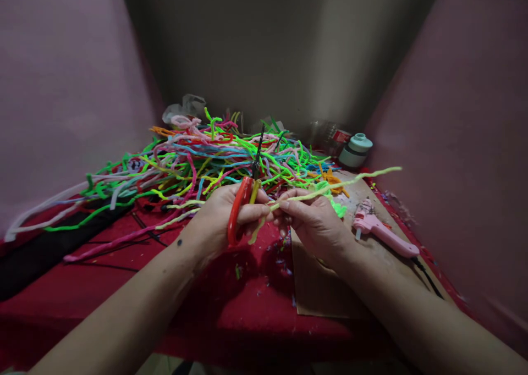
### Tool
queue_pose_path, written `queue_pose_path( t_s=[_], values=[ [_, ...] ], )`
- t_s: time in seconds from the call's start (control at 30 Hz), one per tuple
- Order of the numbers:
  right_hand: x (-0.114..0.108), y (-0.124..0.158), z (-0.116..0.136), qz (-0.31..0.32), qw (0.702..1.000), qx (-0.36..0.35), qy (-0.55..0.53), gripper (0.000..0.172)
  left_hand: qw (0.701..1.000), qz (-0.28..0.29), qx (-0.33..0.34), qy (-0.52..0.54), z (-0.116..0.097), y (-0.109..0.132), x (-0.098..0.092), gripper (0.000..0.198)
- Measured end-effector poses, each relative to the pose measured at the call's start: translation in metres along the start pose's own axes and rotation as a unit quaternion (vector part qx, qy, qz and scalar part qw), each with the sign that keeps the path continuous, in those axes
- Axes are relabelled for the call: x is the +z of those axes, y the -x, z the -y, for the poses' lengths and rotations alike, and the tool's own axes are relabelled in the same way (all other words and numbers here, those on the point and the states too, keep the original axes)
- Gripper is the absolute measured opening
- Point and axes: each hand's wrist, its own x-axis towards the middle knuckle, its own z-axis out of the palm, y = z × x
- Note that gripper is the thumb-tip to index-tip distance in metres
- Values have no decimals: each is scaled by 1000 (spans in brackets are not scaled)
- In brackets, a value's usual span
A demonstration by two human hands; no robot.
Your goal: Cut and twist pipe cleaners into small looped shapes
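Clenched around a red-and-yellow-handled cutting tool [238, 213], my left hand [218, 218] had the handles pressed into the palm, with the dark metal tip standing upright above the knuckles. I could not tell from the head view whether it was scissors or pliers. My right hand [315, 224] was pinched shut on a pale yellow-green fuzzy pipe cleaner [350, 181], thumb and forefinger closing on it right where the two hands met.

From that pinch the pipe cleaner ran out to the right and slightly upward, free in the air over a brown cardboard sheet [322, 295]. Its short other end hung down to the left, just under the left thumb and beside the tool's handles.

Behind both hands lay a tangled heap of multicoloured pipe cleaners [193, 155], spread across a red cloth-covered table [231, 314]. A pink plastic glue gun [383, 232] rested on the cardboard just right of my right hand. A mint-green lidded jar [355, 149] stood at the far right corner, well apart from the grip.
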Motion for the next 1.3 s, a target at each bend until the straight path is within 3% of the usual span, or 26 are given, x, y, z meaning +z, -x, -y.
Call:
queue_pose_path(
  t_s=[0.6, 0.87, 1.0, 1.07, 1.13, 1.23, 1.3],
  values=[
    [1, 0, -1, -10, 1000, -1, -10, 8, 999, 19, 26, -41, 4, 0, 0, 16],
    [-1, 0, -1, 34, 999, 27, -29, 7, 999, 29, 10, -14, 5, -1, -2, 16],
    [-1, -1, 1, -5, 999, 30, -12, 10, 991, 19, 38, -126, 5, -1, -5, 18],
    [-3, -3, 2, -33, 999, 8, -2, 12, 965, -43, 85, -245, 9, -2, -8, 15],
    [-7, -6, 3, -59, 998, -17, 12, 13, 907, -93, 142, -386, 15, -3, -10, 9],
    [-12, -9, 5, -99, 992, -61, 41, 13, 818, -70, 159, -549, 22, -4, -8, 7],
    [-14, -10, 5, -113, 987, -92, 66, 14, 774, -51, 153, -612, 25, -4, -5, 11]
  ],
)
